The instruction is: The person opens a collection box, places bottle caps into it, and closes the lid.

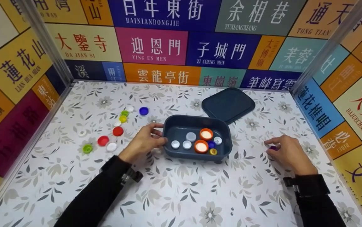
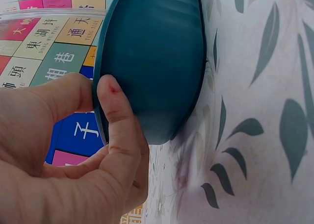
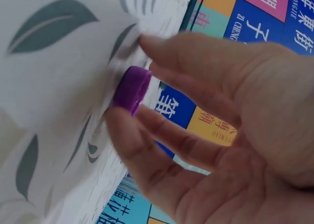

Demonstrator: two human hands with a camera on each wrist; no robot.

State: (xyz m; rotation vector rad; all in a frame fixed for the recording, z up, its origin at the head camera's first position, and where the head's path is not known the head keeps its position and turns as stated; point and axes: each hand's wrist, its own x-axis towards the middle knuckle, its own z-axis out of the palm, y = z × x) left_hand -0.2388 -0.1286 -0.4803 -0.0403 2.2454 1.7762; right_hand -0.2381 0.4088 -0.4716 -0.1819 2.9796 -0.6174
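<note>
A dark blue-grey open box [image 1: 196, 154] stands mid-table with several bottle caps inside: orange-rimmed ones [image 1: 206, 134], white ones [image 1: 175, 144], a small blue one [image 1: 211, 144] and a gold one [image 1: 213, 151]. My left hand [image 1: 146, 137] grips the box's left end, thumb and fingers at the rim; the left wrist view shows the box wall [image 2: 152, 57] close up. Off to the right, my right hand [image 1: 289, 154] reaches down around a purple bottle cap [image 3: 132, 89] on the table. One fingertip meets the cap's edge, while a gap shows on its other side.
Left of the box lie loose caps: red [image 1: 103, 141], white [image 1: 112, 146], green [image 1: 87, 148], yellow [image 1: 123, 119] and blue [image 1: 143, 110]. The dark lid [image 1: 228, 105] lies flat behind the box. Sign-covered panels [image 1: 155, 47] enclose the flower-patterned table [image 1: 174, 195] at the back and sides.
</note>
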